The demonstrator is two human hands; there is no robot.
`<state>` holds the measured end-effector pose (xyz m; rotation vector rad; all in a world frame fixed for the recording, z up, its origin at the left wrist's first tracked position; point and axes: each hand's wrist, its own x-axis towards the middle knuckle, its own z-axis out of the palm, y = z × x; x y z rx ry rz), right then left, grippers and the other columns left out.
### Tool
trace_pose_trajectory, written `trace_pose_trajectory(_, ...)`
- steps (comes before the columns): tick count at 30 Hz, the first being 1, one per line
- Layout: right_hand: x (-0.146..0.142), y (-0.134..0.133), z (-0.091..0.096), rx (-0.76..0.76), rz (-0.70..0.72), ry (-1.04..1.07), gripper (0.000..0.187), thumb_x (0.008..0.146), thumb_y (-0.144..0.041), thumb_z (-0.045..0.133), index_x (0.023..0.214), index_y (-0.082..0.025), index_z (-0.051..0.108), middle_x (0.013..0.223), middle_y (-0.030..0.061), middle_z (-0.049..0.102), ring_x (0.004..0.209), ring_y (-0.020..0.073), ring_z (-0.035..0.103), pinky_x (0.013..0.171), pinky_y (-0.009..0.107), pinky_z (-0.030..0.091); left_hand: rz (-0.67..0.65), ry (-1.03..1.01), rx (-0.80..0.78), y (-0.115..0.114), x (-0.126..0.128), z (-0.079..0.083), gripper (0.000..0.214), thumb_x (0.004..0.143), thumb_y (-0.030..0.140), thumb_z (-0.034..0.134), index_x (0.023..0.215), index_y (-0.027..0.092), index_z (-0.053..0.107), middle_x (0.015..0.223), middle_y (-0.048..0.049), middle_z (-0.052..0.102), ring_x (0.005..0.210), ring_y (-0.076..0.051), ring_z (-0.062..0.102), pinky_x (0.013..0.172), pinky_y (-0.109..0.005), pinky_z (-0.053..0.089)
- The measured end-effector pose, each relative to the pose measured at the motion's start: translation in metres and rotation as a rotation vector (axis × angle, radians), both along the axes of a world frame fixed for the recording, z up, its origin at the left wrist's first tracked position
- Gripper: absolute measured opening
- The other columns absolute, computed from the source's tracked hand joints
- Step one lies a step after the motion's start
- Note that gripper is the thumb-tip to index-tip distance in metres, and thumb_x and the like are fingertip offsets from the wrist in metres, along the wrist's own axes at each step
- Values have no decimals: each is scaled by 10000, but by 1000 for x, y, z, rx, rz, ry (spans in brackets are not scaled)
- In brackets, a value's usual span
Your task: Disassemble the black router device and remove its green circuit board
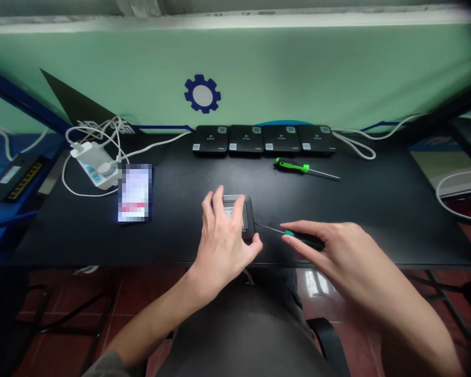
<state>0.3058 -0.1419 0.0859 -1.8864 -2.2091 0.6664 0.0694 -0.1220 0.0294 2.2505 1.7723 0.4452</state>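
My left hand [224,238] is curled over a small dark box-shaped device [249,212], gripping it at its edges on the black table. A pale label shows on the device's upper face between my fingers; the rest of that face is hidden. In my right hand [333,243] is a screwdriver [304,238] with a green and black handle and a thin shaft. Its shaft points left, and the tip meets the device's right side or lies very close to it.
Several flat black boxes [246,140] stand in a row at the back. Before them lie a bright green screwdriver [292,166] and a few tiny screws [275,169]. To the left are a lit phone [135,193] and a white power strip [98,165] with tangled cables.
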Motion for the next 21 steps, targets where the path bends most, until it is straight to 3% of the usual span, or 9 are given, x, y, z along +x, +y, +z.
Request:
trace_pose_trajectory(4,-2,-1,1,-13,10,-19,325,1157,-539,650,1338,-379,869,1181,-53,918,996,277,891,825,397,625,103,-16,50,-7,-1,0,847,884,358,910,1644,173,586,1669,-260,440,1540,-516,491,1179,-641,633)
trace_pose_trajectory(8,-10,-6,-1,-1,9,-46,325,1164,-510,646,1370,-371,855,1200,-31,916,1007,293,891,839,415,644,192,-5,47,-17,-5,-4,849,924,386,906,1669,182,553,1657,-252,487,1451,-482,614,1179,-633,632)
trace_pose_trajectory(12,-21,-12,-4,47,47,-70,324,1171,-454,640,1392,-342,848,1214,16,913,994,303,889,868,427,660,247,12,80,-25,-8,-6,961,965,390,882,1775,192,404,1709,-293,466,1533,-511,587,1220,-688,578)
trace_pose_trajectory(21,-40,-15,-1,100,105,-127,341,1183,-393,619,1442,-316,827,1089,39,895,898,300,868,743,409,597,305,42,96,-28,-13,-3,882,991,394,825,1725,117,421,1593,-273,653,1371,-472,661,1165,-661,604)
